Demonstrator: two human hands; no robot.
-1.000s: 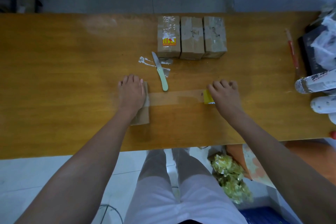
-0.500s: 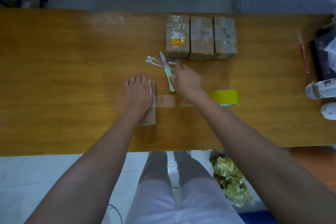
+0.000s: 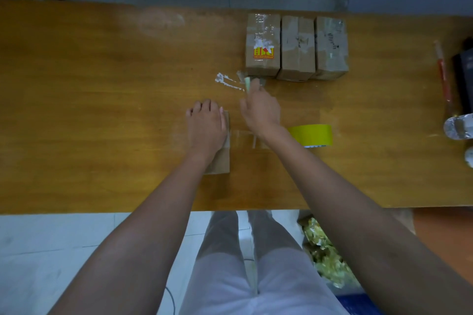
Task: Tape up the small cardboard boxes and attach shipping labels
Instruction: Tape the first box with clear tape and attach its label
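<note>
A small brown cardboard box [image 3: 220,161] lay near the middle of the wooden worktop [image 3: 102,110], toward its near edge, with the left hand [image 3: 206,126] resting flat on top, fingers straight. A strip of clear tape [image 3: 245,138] ran from the box toward a yellow-green tape roll [image 3: 312,135] just right of it. The right hand [image 3: 259,108] had its fingers curled round a pale green knife handle [image 3: 247,83]. Three taped cardboard boxes [image 3: 297,47] stood side by side by the far edge.
</note>
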